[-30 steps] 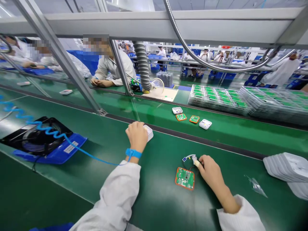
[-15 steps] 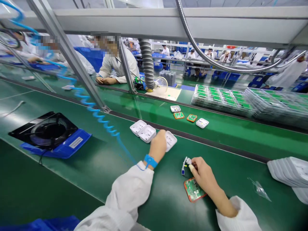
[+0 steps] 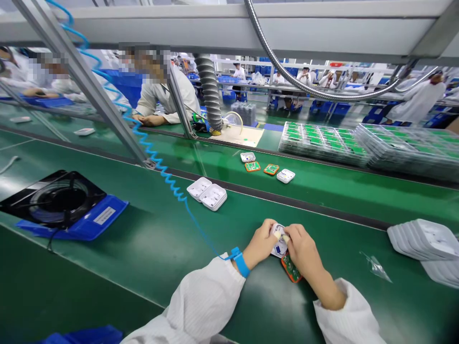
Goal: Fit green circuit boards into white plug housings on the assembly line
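My left hand [image 3: 263, 243], with a blue wrist strap [image 3: 240, 262] round its wrist, grips a shallow white plastic housing [image 3: 278, 252] by its left side. Fingers of my right hand [image 3: 303, 248] are pinched over the inside of that housing, on a small white wired part that is mostly hidden. A blue connector [image 3: 278, 249] shows in the lower part of the housing. Yellowish covers sit on some fingertips. Partly under my right hand lies a green circuit board [image 3: 291, 268] with an orange edge, on the green table.
Stacked white housings [image 3: 213, 196] lie left of my hands, more [image 3: 426, 239] at right. Beyond the dark strip are two boards [image 3: 271, 169] and two housings [image 3: 286, 176]. A black fan [image 3: 59, 198], a coiled blue cord [image 3: 158, 165], a plastic bag [image 3: 377, 267] and board trays [image 3: 322, 141] surround; a co-worker [image 3: 161, 95] sits opposite.
My left hand has brought one white housing from beside the stacks rightward and nearer. My right hand has met it with the small white wired part. The view has shifted slightly.
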Action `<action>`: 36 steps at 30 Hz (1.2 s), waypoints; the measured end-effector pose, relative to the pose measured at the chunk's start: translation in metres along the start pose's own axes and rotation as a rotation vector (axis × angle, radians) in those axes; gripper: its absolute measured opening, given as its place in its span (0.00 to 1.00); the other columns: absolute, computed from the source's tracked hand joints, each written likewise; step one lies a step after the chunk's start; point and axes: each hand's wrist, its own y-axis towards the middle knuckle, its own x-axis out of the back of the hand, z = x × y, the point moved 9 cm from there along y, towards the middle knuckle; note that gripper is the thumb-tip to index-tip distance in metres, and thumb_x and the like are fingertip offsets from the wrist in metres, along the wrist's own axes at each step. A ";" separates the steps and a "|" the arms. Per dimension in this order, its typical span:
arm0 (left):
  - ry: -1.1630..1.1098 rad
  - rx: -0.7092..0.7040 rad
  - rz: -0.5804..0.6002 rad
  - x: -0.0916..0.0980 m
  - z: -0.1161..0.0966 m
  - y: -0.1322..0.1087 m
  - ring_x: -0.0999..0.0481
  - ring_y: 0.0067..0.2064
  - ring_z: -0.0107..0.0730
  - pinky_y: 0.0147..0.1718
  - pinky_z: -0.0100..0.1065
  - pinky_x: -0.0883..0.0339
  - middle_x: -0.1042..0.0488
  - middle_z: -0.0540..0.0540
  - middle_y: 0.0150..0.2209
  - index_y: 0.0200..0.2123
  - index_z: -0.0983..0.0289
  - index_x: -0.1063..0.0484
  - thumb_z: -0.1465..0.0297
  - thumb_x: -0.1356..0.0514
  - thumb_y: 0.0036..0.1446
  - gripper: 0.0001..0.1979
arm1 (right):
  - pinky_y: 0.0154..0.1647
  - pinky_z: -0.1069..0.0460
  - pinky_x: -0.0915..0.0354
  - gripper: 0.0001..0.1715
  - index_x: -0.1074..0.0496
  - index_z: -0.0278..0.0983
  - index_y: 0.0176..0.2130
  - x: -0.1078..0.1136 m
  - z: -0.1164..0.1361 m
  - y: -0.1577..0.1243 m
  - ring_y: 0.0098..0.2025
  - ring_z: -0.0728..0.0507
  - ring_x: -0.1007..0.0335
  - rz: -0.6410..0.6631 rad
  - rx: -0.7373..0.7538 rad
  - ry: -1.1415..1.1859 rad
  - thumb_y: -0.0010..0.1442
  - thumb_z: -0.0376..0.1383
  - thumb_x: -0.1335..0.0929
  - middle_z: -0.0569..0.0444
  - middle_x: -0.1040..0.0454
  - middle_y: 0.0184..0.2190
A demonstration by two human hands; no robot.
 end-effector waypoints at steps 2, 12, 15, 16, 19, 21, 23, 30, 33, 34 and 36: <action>-0.012 0.003 -0.033 0.003 0.003 0.001 0.31 0.40 0.30 0.39 0.30 0.36 0.29 0.51 0.38 0.44 0.62 0.35 0.74 0.50 0.54 0.13 | 0.41 0.47 0.36 0.12 0.34 0.37 0.41 0.000 0.003 0.000 0.40 0.42 0.36 0.005 0.013 0.025 0.59 0.28 0.42 0.48 0.33 0.38; -0.014 -0.084 -0.048 0.004 -0.012 -0.004 0.33 0.33 0.27 0.32 0.27 0.40 0.31 0.48 0.31 0.36 0.63 0.34 0.77 0.50 0.50 0.11 | 0.32 0.51 0.36 0.10 0.35 0.38 0.39 -0.013 -0.025 -0.001 0.30 0.46 0.32 0.169 -0.258 0.381 0.61 0.38 0.42 0.54 0.28 0.31; 0.011 -0.033 -0.111 0.007 -0.003 -0.003 0.33 0.32 0.26 0.31 0.27 0.40 0.31 0.47 0.30 0.35 0.63 0.34 0.78 0.51 0.49 0.11 | 0.36 0.49 0.37 0.10 0.35 0.37 0.40 0.003 -0.016 0.002 0.35 0.44 0.33 0.016 -0.184 0.205 0.60 0.36 0.41 0.51 0.29 0.34; 0.008 -0.005 -0.134 0.009 0.002 -0.002 0.33 0.32 0.26 0.31 0.27 0.40 0.31 0.47 0.30 0.35 0.63 0.34 0.77 0.51 0.49 0.10 | 0.38 0.48 0.38 0.10 0.35 0.37 0.40 0.009 -0.011 0.002 0.38 0.43 0.34 -0.040 -0.148 0.144 0.59 0.36 0.40 0.50 0.30 0.36; -0.017 0.061 -0.172 0.010 0.016 0.001 0.33 0.33 0.27 0.32 0.28 0.39 0.31 0.48 0.30 0.35 0.63 0.35 0.73 0.50 0.54 0.07 | 0.38 0.48 0.40 0.08 0.35 0.37 0.39 0.008 0.010 0.003 0.37 0.42 0.37 -0.046 -0.033 0.030 0.59 0.34 0.40 0.49 0.32 0.34; -0.038 0.070 -0.167 0.008 0.020 0.002 0.32 0.34 0.28 0.34 0.28 0.38 0.31 0.49 0.32 0.35 0.63 0.34 0.69 0.50 0.57 0.07 | 0.35 0.49 0.42 0.06 0.35 0.37 0.35 -0.003 0.020 0.002 0.34 0.43 0.39 0.027 0.012 -0.008 0.59 0.34 0.40 0.51 0.33 0.31; -0.048 0.065 -0.153 0.006 0.021 0.001 0.31 0.36 0.28 0.35 0.29 0.37 0.30 0.50 0.33 0.35 0.63 0.34 0.65 0.51 0.58 0.09 | 0.33 0.49 0.44 0.06 0.36 0.38 0.32 -0.012 0.023 0.002 0.32 0.43 0.40 0.069 0.023 -0.045 0.59 0.33 0.40 0.52 0.34 0.29; -0.083 0.110 -0.074 -0.003 0.027 0.001 0.29 0.31 0.27 0.28 0.27 0.36 0.27 0.50 0.33 0.39 0.62 0.32 0.65 0.51 0.58 0.11 | 0.33 0.50 0.46 0.08 0.37 0.37 0.30 -0.013 0.014 -0.001 0.30 0.43 0.40 0.029 0.005 -0.161 0.58 0.30 0.42 0.52 0.34 0.27; -0.085 0.102 -0.077 -0.003 0.027 0.002 0.29 0.29 0.27 0.26 0.27 0.36 0.27 0.50 0.33 0.40 0.62 0.32 0.64 0.50 0.58 0.11 | 0.34 0.50 0.45 0.08 0.37 0.37 0.32 -0.011 0.011 0.000 0.32 0.44 0.39 0.009 0.007 -0.101 0.59 0.31 0.43 0.52 0.34 0.28; -0.078 0.098 -0.083 -0.002 0.026 0.002 0.28 0.29 0.27 0.27 0.27 0.35 0.27 0.50 0.33 0.39 0.62 0.32 0.64 0.50 0.58 0.11 | 0.35 0.50 0.45 0.08 0.37 0.37 0.32 -0.011 0.010 0.000 0.32 0.44 0.39 0.011 0.001 -0.082 0.60 0.31 0.43 0.52 0.34 0.28; -0.061 0.094 -0.093 0.000 0.025 0.001 0.28 0.30 0.28 0.28 0.28 0.35 0.27 0.50 0.32 0.39 0.61 0.32 0.64 0.50 0.58 0.11 | 0.35 0.50 0.44 0.08 0.37 0.36 0.32 -0.013 0.007 0.000 0.32 0.44 0.39 0.024 -0.012 -0.052 0.60 0.30 0.43 0.51 0.34 0.29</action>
